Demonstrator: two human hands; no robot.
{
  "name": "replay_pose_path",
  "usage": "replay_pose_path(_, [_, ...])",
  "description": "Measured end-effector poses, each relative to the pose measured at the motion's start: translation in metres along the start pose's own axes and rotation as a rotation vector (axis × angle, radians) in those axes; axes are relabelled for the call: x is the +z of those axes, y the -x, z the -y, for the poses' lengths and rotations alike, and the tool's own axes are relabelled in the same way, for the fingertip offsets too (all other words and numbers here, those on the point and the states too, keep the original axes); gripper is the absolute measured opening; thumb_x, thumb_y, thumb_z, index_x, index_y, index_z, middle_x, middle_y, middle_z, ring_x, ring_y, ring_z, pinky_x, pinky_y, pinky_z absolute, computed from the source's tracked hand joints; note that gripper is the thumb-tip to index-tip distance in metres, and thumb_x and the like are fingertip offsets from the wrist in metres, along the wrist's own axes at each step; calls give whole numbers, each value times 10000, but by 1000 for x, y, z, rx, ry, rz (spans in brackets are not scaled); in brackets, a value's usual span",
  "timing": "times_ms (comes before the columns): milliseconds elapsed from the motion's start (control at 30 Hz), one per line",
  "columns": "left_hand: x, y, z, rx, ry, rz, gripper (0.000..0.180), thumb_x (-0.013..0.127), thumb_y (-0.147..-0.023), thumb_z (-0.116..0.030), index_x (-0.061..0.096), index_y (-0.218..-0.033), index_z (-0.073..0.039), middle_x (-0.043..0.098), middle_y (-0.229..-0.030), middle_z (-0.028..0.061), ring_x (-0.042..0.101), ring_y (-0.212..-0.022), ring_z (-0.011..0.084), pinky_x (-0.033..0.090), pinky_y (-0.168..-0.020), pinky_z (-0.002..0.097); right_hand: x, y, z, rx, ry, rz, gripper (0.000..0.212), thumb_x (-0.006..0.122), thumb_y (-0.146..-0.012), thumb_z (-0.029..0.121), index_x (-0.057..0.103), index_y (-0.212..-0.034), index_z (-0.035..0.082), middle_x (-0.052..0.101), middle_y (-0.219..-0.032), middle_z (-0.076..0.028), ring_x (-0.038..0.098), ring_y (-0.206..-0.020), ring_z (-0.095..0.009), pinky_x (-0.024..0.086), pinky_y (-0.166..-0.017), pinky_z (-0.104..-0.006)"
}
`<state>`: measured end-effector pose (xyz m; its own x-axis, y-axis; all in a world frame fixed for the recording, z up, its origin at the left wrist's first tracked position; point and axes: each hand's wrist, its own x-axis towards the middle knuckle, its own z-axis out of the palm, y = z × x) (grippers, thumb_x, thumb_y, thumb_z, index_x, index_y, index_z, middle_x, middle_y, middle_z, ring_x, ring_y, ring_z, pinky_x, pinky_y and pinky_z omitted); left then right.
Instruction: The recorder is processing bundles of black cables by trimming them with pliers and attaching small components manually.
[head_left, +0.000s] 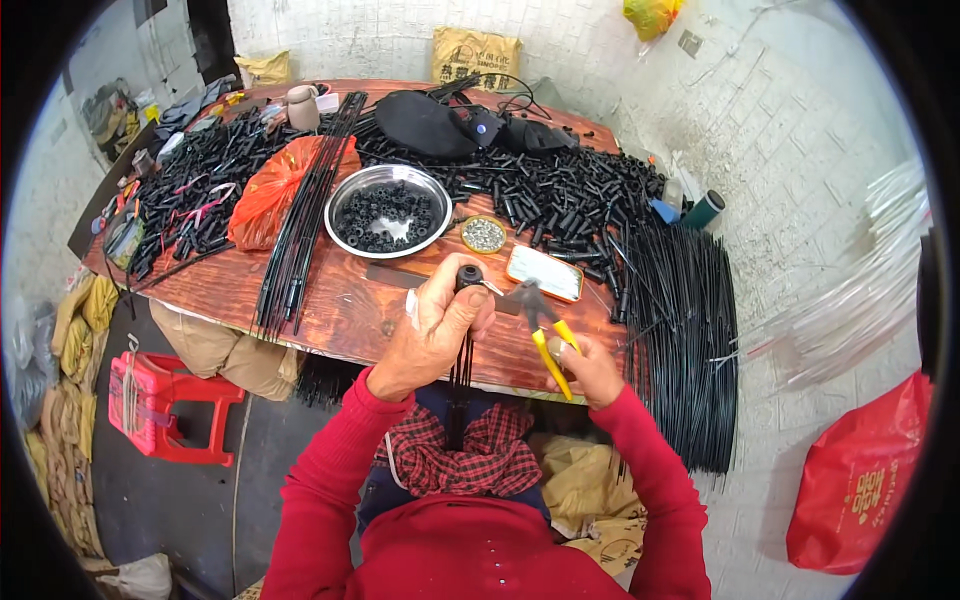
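Observation:
My left hand point(432, 325) is closed around a bundle of thin black rods point(461, 382), which runs down toward my lap. A round black fitting point(469, 274) sticks up out of the top of that fist. In my right hand point(592, 370) is a pair of pliers point(543, 325) with yellow handles, spread somewhat apart. The dark jaws point up and left, close beside the left fingers. A thin whitish strip point(491, 287) shows between fitting and jaws; whether the pliers grip it I cannot tell. White tape is stuck on my left hand.
A steel bowl point(333, 233) of black rings stands on the wooden table point(200, 287), near a small dish of metal bits point(484, 235) and an orange-rimmed tray point(546, 273). Black tubes point(540, 195) are heaped behind; long rods point(682, 340) overhang at right. A red stool point(190, 405) stands left.

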<state>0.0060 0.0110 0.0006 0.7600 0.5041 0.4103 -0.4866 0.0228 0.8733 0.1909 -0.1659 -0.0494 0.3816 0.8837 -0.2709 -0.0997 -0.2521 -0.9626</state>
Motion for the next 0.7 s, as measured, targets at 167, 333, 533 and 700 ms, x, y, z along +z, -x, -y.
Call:
replay_pose_path(167, [9,-1,-16,14,-133,24,552,522,-991,-367,383,-1363,16,425,-680,-11,420,-627,86,387,-592,234,2,29,92,-133,138,183,358,594,-946,314,627,-1057,-25,661,-818,-70,603,-644,-85,487,-561,-225])
replay_pose_path(333, [8,3,-14,8,-150,93,560,504,-1000,-363,378,-1361,46,425,-688,-10,410,-633,81,396,-598,236,7,42,143,-202,572,304,399,624,-935,304,628,-1220,23,673,-826,-22,554,-724,-43,469,-660,-233])
replay_pose_path(533, [8,8,-12,0,-175,72,389,487,-1013,-295,444,-1220,31,432,-722,-6,406,-652,76,383,-584,240,7,43,156,-196,799,313,340,640,-913,322,670,-1144,73,655,-794,-69,572,-755,-75,480,-710,-292])
replay_pose_path(700, [5,8,-14,-30,-159,118,281,487,-1015,-228,441,-1163,6,432,-729,0,397,-646,76,374,-584,245,3,41,159,-294,933,315,342,661,-890,330,675,-1121,79,680,-875,-126,644,-770,-218,492,-706,-345])
